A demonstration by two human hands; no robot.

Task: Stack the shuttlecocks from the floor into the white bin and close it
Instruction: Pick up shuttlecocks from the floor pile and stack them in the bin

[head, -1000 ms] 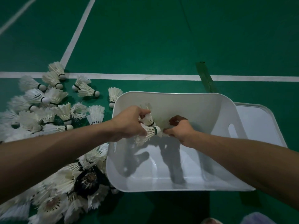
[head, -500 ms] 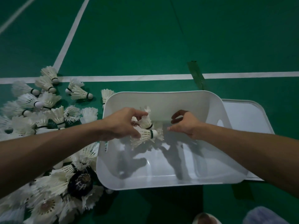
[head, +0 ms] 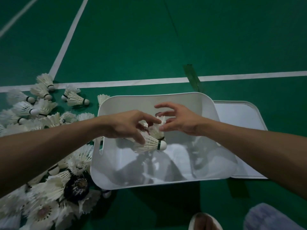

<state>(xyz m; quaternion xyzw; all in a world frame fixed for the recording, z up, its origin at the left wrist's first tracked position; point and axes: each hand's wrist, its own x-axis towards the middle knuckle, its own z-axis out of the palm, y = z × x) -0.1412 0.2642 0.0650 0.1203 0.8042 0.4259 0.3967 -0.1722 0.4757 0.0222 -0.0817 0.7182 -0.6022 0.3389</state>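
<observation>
1. At far left, a big heap of shuttlecocks (head: 49, 120) lies on the green floor (head: 149, 47), running down the left side of the bin and touching its wall. A dark round object (head: 77, 188) sits among them. By my reckoning nearly all the work is left.
2. The left hand (head: 127, 127) reaches over the bin rim, its fingers curled round a small nested bunch (head: 150, 142) of shuttlecocks, cork end pointing right.
3. The white bin (head: 166, 99) stands open in the middle. Its bottom shows only shadows, with no shuttlecock lying inside that I can make out, so stacking has hardly begun.
4. The right hand (head: 180, 122) comes in from the other side with its fingers spread and loose, and its fingertips (head: 162, 128) at the feathers of the bunch. It grips nothing.
5. The lid (head: 240, 120) lies flat on the floor just right of the bin, partly under it. Closing is not yet done.
6. Behind the bin are a white court line (head: 132, 81) and a tape strip (head: 192, 77), and a shoe (head: 205, 221) shows at the bottom edge. None of these blocks the bin, but the crowded heap may snag feathers.
</observation>
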